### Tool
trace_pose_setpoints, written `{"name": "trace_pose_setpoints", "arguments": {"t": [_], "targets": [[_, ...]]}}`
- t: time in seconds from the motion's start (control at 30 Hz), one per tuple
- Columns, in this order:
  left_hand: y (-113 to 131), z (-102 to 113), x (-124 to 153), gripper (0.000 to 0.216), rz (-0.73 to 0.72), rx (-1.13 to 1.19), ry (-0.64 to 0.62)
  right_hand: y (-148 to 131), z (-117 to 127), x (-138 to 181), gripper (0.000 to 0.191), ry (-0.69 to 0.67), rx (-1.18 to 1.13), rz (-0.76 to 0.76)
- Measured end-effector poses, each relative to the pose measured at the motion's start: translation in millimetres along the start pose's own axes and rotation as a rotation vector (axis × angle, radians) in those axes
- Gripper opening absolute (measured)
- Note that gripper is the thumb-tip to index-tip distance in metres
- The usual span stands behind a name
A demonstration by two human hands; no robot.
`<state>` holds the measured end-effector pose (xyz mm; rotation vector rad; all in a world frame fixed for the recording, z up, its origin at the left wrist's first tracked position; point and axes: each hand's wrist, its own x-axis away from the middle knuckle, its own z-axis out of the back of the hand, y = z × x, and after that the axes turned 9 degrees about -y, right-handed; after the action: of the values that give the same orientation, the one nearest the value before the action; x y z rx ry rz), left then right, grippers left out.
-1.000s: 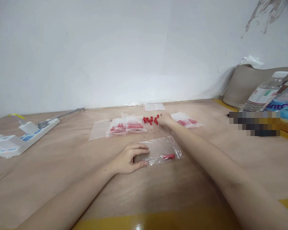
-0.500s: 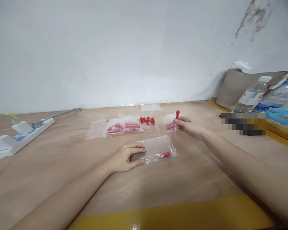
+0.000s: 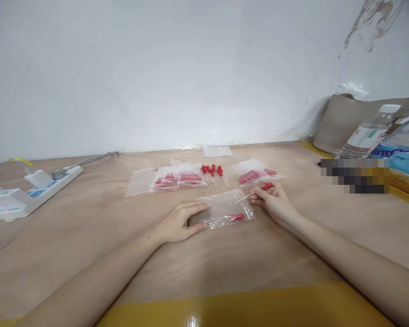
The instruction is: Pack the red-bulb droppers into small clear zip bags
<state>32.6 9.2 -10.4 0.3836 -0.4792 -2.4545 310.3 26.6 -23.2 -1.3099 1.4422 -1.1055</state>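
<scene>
in the head view, the right hand [image 3: 273, 202] pinches a dropper [image 3: 266, 186] around its red bulb, thumb against fingers. that grip leaves the thin stem free, probably so its tip can be aimed. the stem points to the person's left and slightly back toward them, its long axis slanting across the zip end of a clear bag [image 3: 220, 204]; whether the tip is inside the bag or above it, i cannot tell.

the left hand [image 3: 182, 222] lies at the bag's far-left end, thumb spread away from the fingers, seemingly to keep the light plastic from sliding. the bag lies flat on the table [image 3: 177, 277], zip toward the right hand, which suits a reach from that side. a second dropper [image 3: 236, 217] rests in it along the near edge, bulb rightward.

beyond, loose droppers [image 3: 211, 170] lie within easy reach, bulbs toward the wall [image 3: 157, 81], stems toward the person, between filled bags [image 3: 191, 175] on either side.
</scene>
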Motion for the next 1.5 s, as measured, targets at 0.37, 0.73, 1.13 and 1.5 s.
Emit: {"name": "trace_pose_setpoints", "arguments": {"t": [0.37, 0.73, 1.13, 1.5], "targets": [[-0.2, 0.3, -0.1, 0.045, 0.004, -0.019, -0.007, -1.8, -4.0, 13.6, 0.02, -0.179, 0.062, -0.198], [1.7, 1.4, -1.6, 0.044, -0.008, -0.019, -0.009, -6.5, -11.2, 16.4, 0.027, -0.417, 0.385, -0.131], [-2.4, -0.6, 0.1, 0.039, 0.011, -0.006, -0.034, -21.0, -1.6, 6.7, 0.024, -0.42, 0.564, -0.209], [-3.5, 0.2, 0.1, 0.036, 0.02, 0.023, -0.06, -33.8, -66.2, -87.9, 0.019, -0.189, 1.38, -0.063]]}}
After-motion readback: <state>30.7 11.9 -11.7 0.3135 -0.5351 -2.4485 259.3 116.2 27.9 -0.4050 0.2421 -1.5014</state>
